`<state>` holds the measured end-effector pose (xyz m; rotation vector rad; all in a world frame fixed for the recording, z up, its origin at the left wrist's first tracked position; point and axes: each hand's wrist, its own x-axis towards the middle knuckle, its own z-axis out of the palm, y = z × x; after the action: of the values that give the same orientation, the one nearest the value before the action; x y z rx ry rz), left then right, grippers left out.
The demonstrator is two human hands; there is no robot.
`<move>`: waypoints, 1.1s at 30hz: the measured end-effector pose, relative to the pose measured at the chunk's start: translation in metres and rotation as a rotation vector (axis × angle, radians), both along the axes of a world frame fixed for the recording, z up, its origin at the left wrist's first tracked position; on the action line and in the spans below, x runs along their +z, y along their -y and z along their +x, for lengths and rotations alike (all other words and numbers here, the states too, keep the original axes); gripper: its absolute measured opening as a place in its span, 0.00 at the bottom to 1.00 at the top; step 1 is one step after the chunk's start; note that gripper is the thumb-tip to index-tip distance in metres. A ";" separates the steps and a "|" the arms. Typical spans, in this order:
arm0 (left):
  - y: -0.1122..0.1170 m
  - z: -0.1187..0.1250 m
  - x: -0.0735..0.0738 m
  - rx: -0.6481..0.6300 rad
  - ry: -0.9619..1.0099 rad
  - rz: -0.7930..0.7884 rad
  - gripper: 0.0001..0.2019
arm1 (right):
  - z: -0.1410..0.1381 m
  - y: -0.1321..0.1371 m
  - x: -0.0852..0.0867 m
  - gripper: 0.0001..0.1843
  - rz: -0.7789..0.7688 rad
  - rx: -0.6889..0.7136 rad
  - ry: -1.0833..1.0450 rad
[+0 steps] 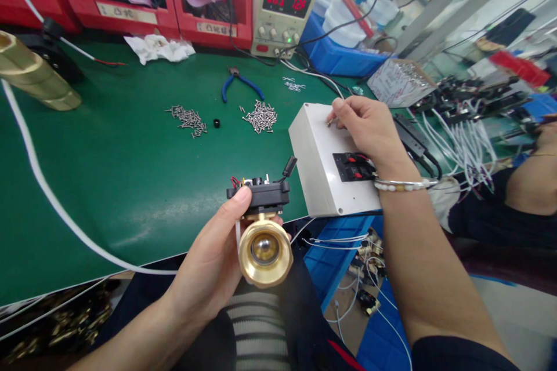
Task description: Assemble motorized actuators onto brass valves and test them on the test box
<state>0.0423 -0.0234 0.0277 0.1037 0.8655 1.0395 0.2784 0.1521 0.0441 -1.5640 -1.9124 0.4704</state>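
My left hand [213,261] is wrapped round a brass valve [264,250] with a black actuator [260,192] on top, held over my lap near the bench's front edge. The valve's open round port faces me. My right hand [369,127] rests on a white plastic box [324,165] at the bench's right edge, fingertips pinched on a small metal switch lever on its top. A red and black terminal block [354,167] sits on the box beside my wrist, which wears a bead bracelet.
Two piles of small screws [260,117] and blue-handled pliers [240,82] lie on the green mat [108,156]. A power supply [284,6], red bins, a large brass fitting [35,72] and a white cable surround it. Another person's arm [528,185] is at right.
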 end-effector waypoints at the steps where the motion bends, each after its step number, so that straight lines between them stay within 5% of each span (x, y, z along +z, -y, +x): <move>1: 0.000 0.000 0.002 0.001 -0.009 -0.006 0.16 | 0.000 0.000 0.000 0.20 -0.001 -0.006 -0.001; 8: 0.000 0.003 0.021 0.018 -0.118 -0.080 0.15 | 0.001 0.000 -0.001 0.21 0.006 -0.001 0.003; 22: 0.002 0.000 0.018 -0.020 -0.081 -0.041 0.17 | 0.003 -0.004 -0.004 0.35 0.001 0.030 -0.060; 29: 0.001 0.000 0.017 -0.025 -0.072 -0.044 0.17 | 0.003 0.000 -0.002 0.09 -0.044 0.045 -0.089; 33: 0.001 0.001 0.018 -0.026 -0.081 -0.048 0.17 | 0.001 -0.001 -0.002 0.05 -0.083 0.033 -0.132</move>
<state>0.0430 -0.0242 0.0457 0.1163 0.9597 0.9953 0.2794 0.1531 0.0425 -1.5166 -1.8415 0.6584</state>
